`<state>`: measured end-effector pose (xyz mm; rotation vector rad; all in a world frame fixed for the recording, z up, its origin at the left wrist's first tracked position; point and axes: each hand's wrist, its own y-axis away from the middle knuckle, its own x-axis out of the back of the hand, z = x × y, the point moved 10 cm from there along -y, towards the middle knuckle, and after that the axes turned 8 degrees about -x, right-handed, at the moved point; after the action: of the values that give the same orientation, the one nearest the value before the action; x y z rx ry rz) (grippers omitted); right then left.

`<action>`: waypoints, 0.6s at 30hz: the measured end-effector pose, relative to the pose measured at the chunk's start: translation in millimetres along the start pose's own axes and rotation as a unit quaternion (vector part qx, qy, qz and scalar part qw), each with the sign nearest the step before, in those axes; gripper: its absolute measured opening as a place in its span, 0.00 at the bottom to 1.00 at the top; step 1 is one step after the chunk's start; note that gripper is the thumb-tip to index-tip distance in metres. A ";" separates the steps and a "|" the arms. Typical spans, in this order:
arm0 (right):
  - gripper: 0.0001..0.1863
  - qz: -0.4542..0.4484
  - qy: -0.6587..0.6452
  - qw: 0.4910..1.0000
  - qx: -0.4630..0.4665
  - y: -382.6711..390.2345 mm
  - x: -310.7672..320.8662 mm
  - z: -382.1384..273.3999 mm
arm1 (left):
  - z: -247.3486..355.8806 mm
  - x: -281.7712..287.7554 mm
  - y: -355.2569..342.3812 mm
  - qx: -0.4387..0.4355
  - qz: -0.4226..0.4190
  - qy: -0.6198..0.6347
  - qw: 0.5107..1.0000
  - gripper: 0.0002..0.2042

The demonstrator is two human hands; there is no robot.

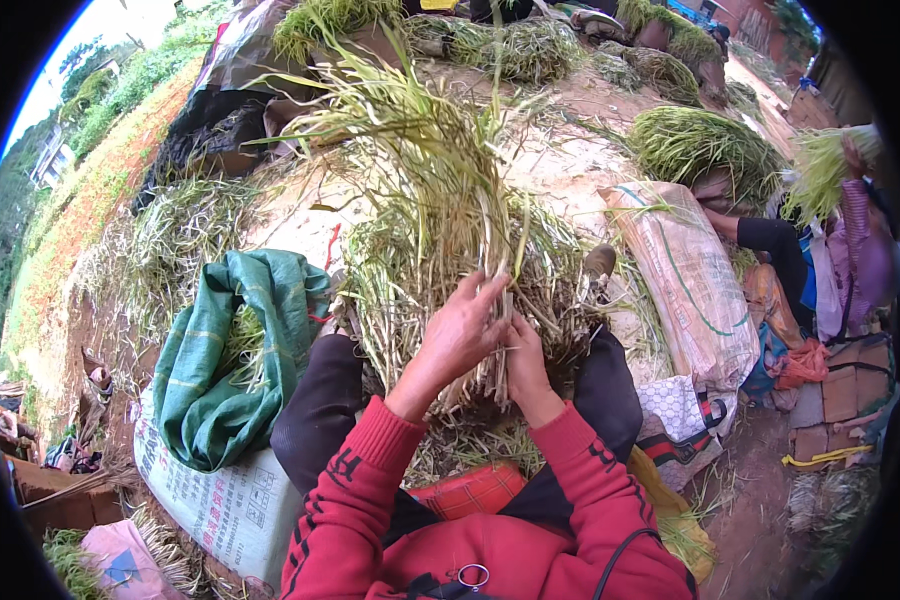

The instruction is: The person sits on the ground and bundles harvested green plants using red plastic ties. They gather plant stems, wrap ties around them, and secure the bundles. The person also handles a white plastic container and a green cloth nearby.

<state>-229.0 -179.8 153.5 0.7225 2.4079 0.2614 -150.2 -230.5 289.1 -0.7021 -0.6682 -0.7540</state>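
Both my hands are at a bunch of long, pale-stemmed green stalks [485,225], which stands roughly upright between my knees with its leaves fanning away from me. My left hand [457,338] lies across the lower stems, its fingers closing on some of them. Close beside it on the right, my right hand [526,365] is wrapped around the lower ends, so part of its grip is hidden. Around and under the bunch is a thick heap of similar loose stalks [385,290], greenish and dry yellow. Red knitted sleeves cover my forearms.
Left of my knee, an open green sack [195,360] holds a few stalks, above a white printed sack [240,505]. A woven sack [685,270] lies at the right. Beyond it a co-worker [850,240] sits by a green bundle [825,170]. Another bundle [705,145] lies farther back.
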 end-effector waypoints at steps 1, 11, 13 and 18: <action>0.19 0.044 0.032 0.998 0.016 12.2 35.1 20.2 | -7.4 -34.2 21.6 0.006 -0.041 0.034 0.999 0.27; 0.10 0.070 0.333 0.917 0.208 97.7 75.4 -63.9 | -10.5 -25.7 74.2 0.040 0.052 0.091 0.994 0.16; 0.09 0.048 0.351 0.900 0.252 86.1 41.5 -84.6 | -36.8 0.0 61.5 0.032 0.136 0.070 0.988 0.13; 0.13 -0.094 0.573 0.732 0.358 56.8 -76.2 -70.9 | -122.7 -2.6 47.1 0.138 0.126 -0.078 0.979 0.25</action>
<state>-196.0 -175.8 267.3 0.7081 3.8353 -0.5351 -80.4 -297.7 200.3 -0.5792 -0.7917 -0.3649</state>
